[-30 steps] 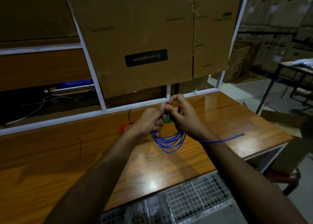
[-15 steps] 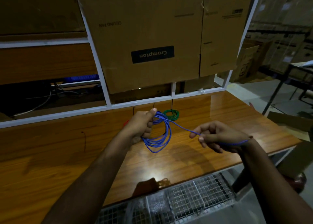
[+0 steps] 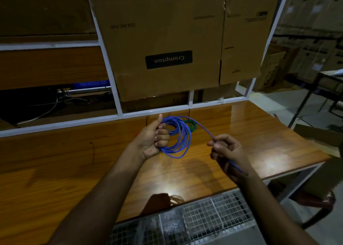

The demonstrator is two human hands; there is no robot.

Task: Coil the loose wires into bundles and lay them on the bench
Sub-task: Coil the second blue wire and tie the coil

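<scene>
While fingers curl tight, left hand [image 3: 155, 141] grips blue wire coil [image 3: 178, 136], thumb up, loops hanging above bench [image 3: 55, 170] | right hand [image 3: 225, 152] pinches the coil's free strand at fingertips, tail running past wrist | green bundle [image 3: 191, 125] lies far on bench, behind coil | cardboard box [image 3: 167, 40] beyond.

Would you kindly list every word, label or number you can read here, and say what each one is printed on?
"Crompton": white letters, upside down, on a black label on the large cardboard box.
"CEILING FAN": faint print, upside down, upper left of the same box.
Small dark marks on the neighbouring box: too blurred to read.
Stacked cartons behind on the right: print too blurred to read.
</scene>
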